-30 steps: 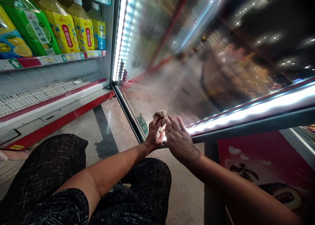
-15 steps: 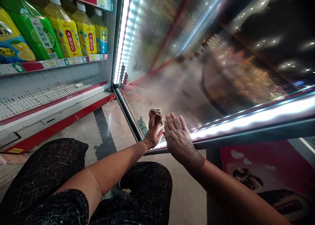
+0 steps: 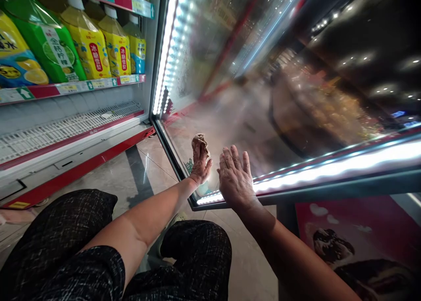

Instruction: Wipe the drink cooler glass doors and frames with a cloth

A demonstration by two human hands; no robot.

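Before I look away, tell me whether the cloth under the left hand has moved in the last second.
Yes: judged against the green lettering on the glass door, the cloth has moved toward the picture's left and upward.

Black, white-flecked sleeve (image 3: 101, 268) and trousers (image 3: 202, 248)

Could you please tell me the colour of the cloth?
The cloth is beige or light brown, showing best in the head view.
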